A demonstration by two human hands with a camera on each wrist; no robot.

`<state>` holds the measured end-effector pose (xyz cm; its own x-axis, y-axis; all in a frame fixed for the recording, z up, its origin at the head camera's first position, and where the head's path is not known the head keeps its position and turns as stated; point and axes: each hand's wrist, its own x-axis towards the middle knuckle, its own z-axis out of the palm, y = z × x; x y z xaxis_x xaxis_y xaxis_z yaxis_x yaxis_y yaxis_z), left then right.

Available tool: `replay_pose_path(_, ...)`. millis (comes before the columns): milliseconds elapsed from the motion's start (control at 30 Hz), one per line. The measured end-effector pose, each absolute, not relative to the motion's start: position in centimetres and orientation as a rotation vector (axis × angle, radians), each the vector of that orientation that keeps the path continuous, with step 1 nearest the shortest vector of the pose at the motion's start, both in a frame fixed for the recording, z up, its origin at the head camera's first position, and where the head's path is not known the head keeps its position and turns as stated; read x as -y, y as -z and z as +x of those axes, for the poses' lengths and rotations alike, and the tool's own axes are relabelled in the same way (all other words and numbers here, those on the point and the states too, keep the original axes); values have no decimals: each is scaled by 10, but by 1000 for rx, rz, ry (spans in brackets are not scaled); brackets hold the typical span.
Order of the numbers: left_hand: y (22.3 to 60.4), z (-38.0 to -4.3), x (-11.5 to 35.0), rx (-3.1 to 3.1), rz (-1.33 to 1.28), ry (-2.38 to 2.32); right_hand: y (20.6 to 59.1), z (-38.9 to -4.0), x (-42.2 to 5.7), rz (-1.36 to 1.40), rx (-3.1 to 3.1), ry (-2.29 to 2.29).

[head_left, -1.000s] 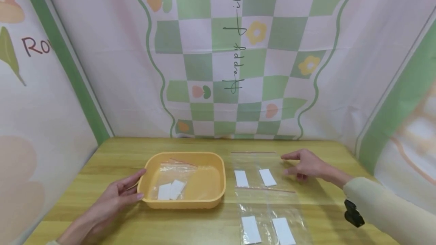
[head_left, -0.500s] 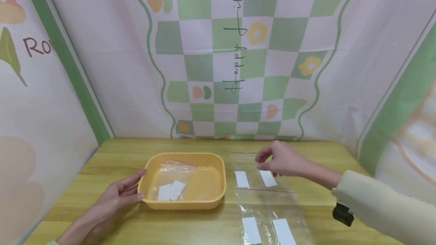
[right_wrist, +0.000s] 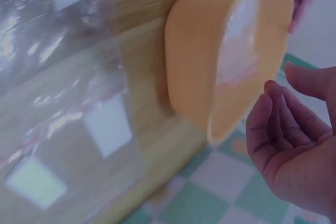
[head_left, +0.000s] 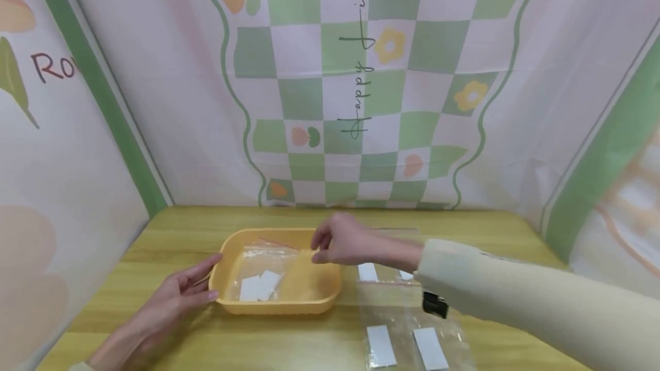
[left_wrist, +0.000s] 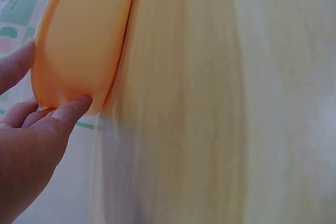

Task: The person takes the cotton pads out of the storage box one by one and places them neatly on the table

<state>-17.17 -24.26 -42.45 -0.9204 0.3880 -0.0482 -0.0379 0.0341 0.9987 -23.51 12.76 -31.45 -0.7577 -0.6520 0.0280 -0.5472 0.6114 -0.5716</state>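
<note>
A yellow plastic bin (head_left: 281, 308) stands on the wooden table, and my left hand (head_left: 172, 299) holds its left end between thumb and fingers. In the left wrist view, the fingertips (left_wrist: 84, 99) press against the bin's end. Inside lies a clear zip bag (head_left: 269, 256) with white cards (head_left: 258, 288). My right hand (head_left: 342, 239) hangs over the bin's right rim, palm down, its fingers loosely bent. The right wrist view shows a gap between thumb and fingertips with nothing in it.
Clear zip bags with white cards lie flat to the right of the bin: a near one (head_left: 412, 308) and a far one (head_left: 371, 239) that my right forearm partly covers. A patterned curtain (head_left: 350, 102) hangs behind the table's far edge.
My right hand has swept left, from the right of the far zip bag, across it, to over the bin's right rim. The left hand, bin and bags have stayed in place.
</note>
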Motion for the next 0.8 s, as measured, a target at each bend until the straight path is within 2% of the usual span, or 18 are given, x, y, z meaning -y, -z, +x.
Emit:
replay_pose_path(267,427,-176,244,-2029,330,-1966,347,-251,-78,-997,-2649,656)
replay_pose_path(800,427,-179,244,-2012,372,-1985,375,-265,-44,-873,-2655,420)
